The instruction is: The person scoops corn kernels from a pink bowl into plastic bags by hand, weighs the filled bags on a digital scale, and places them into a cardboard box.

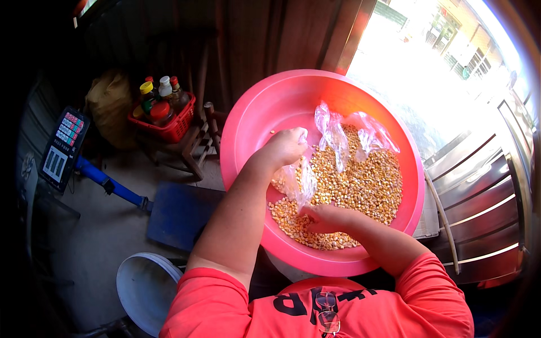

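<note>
A large pink plastic basin stands before me, with dried corn kernels spread over its bottom. My left hand grips the upper part of a clear plastic bag, which hangs down toward the grain. Down among the kernels at the near side is my right hand, its thumb against the bag's lower end. Its fingertips are partly hidden, so whether it grips film or corn is unclear. Two more thin plastic bags, a crumpled one and a spread one, lie on the corn's far side.
Left of the basin stands a platform scale with a blue plate and a keypad display. A red basket of bottles and jars rests on a wooden chair. A white bucket is at lower left. Metal panels stand at right.
</note>
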### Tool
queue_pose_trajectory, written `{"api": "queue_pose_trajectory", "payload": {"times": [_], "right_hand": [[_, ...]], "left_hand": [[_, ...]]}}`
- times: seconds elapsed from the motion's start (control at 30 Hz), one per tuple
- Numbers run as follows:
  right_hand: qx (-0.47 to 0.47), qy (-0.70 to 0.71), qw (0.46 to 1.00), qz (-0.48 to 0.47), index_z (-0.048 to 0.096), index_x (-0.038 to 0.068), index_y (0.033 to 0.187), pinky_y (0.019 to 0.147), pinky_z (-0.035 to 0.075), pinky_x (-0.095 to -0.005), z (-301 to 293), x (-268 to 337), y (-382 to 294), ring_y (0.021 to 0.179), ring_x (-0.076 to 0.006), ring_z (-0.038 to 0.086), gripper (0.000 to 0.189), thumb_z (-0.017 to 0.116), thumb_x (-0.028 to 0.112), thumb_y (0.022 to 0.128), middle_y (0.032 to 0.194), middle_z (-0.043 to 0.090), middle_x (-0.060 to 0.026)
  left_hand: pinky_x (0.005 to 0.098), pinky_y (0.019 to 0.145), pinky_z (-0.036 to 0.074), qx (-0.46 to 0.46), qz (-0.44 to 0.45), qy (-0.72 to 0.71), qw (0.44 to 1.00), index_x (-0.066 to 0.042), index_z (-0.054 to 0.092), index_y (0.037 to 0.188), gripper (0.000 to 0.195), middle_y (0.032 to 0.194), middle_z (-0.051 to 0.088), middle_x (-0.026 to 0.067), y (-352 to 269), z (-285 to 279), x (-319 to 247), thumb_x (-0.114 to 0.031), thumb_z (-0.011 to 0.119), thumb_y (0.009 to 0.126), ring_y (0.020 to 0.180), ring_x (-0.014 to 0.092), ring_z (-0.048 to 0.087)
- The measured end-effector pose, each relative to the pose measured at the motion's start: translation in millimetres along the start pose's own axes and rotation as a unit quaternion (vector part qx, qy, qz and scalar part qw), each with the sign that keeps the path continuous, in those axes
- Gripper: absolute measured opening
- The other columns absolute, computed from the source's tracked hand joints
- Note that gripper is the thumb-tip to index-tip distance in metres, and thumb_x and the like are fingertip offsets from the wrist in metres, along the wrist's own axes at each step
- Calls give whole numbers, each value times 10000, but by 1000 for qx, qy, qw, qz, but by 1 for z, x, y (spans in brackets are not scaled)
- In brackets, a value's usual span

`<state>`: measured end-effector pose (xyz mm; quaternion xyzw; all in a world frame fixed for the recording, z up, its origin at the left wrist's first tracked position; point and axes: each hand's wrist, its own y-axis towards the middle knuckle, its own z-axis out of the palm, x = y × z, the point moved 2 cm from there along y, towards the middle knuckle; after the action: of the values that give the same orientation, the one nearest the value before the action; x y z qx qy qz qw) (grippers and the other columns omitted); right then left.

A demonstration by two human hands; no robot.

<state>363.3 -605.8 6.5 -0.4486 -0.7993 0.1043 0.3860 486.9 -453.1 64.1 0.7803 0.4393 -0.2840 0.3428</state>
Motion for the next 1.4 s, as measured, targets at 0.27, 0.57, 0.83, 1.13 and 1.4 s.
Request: {"api": "queue_pose_trajectory", "payload": {"times": [0.27,0.57,0.83,1.13,1.4], "right_hand": [[61,-68,996,-12,542,115,1079,730,454,-431,14,-5,2,832,-349,589,387,576,279,730,878,613,-181],[158,58,984,58,570,98,1016,499,465,-291,2,-19,1,580,-159,593,284,590,161,740,700,610,-57],[-33,543,839,22,539,35,1004,504,472,-241,-55,-27,-20,571,-100,558,180,564,47,826,744,597,-56],[-255,464,844,-86,353,65,1301,812,482,-328,-53,-21,9,1023,-211,537,525,575,67,825,1294,402,-148],[-299,260,917,44,419,55,1233,631,476,-273,-35,-50,12,758,-150,565,561,671,140,739,916,587,-117]], "left_hand": [[379,676,452,78,-33,81,993,-26,585,939,207,878,609,184,13,3,0,-167,520,803,811,302,596],[364,568,417,31,9,-13,999,-43,536,777,18,714,561,112,10,13,17,-48,534,760,637,243,529],[366,874,418,121,-88,41,988,-35,504,1162,398,1094,561,203,-3,-11,-23,-179,544,793,1039,304,537],[367,888,417,115,-74,33,990,-16,496,1171,416,1096,559,217,-2,-8,-15,-177,551,791,1047,322,534],[369,882,419,118,-80,40,989,-22,500,1167,404,1084,562,221,-2,-10,-19,-176,550,797,1037,327,537]]}}
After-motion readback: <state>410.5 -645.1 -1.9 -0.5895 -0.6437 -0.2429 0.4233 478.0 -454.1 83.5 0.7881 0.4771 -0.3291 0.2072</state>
